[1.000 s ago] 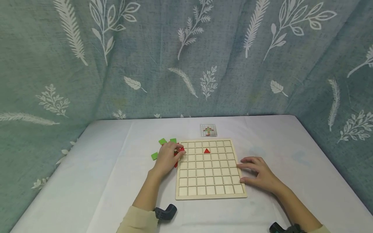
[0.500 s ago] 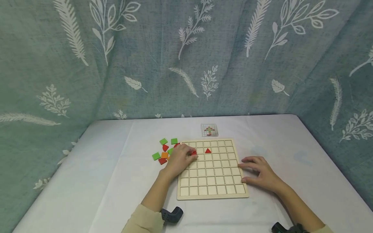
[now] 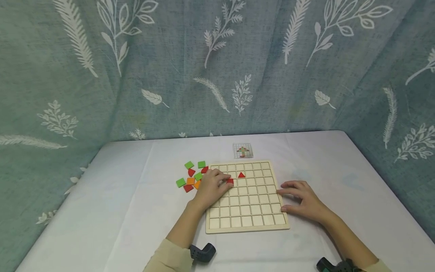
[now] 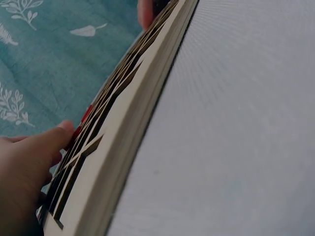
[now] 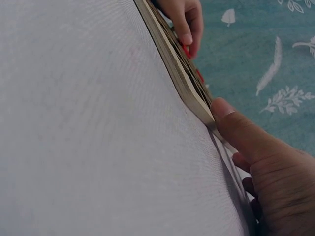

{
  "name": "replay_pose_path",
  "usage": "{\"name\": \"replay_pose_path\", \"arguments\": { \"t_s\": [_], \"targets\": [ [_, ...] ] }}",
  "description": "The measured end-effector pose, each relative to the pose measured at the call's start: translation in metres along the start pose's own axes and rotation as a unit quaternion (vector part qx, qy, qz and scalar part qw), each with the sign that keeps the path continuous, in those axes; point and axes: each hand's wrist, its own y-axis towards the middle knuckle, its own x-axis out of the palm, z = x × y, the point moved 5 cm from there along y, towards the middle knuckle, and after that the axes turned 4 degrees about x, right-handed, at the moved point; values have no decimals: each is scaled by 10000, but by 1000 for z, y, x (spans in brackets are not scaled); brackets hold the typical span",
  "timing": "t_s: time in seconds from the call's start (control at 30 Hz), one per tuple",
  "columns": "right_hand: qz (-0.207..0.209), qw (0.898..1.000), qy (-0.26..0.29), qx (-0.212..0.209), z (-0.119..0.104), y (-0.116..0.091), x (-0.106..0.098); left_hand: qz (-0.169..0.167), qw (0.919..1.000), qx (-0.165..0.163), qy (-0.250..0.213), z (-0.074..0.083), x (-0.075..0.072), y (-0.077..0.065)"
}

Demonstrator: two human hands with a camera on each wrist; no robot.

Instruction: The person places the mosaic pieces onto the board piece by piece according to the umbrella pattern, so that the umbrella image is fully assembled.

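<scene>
A pale wooden grid board [image 3: 249, 209] lies on the white-covered table. My left hand [image 3: 211, 187] reaches over its left side and pinches a red square tile [image 3: 230, 181] between thumb and fingers, low over a cell in the upper part. In the right wrist view, red [image 5: 186, 51] shows at those fingertips. One cell up and to the right sits a red triangle tile [image 3: 241, 175]. At the board's right edge, my right hand [image 3: 303, 200] rests with thumb and fingers spread apart, thumb tip against the rim [image 5: 209, 114].
Loose green, red and orange tiles lie left of the board, among them a green square [image 3: 181, 183] and an orange square [image 3: 190, 181]; my left hand partly covers this group. Behind the board lies a small gridded picture card [image 3: 242, 151]. A patterned curtain [image 3: 176, 75] hangs at the back.
My left hand has carried the red tile rightward from the loose pile onto the board, lowering it toward a cell left of the triangle. The right hand stays at the edge.
</scene>
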Motion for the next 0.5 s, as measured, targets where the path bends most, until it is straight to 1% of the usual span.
{"name": "replay_pose_path", "arguments": {
  "t_s": [0.13, 0.3, 0.5],
  "targets": [
    [42, 10000, -12, -15, 0, 0, -1, 69, 9999, -69, -53, -1, -1, 0],
    [55, 9999, 7, -91, 0, 0, 1, 10, 9999, -146, -69, 0, 0, 0],
    [4, 10000, -16, 9, 2, -1, 1, 40, 9998, -174, 94, 2, 3, 0]
  ]
}}
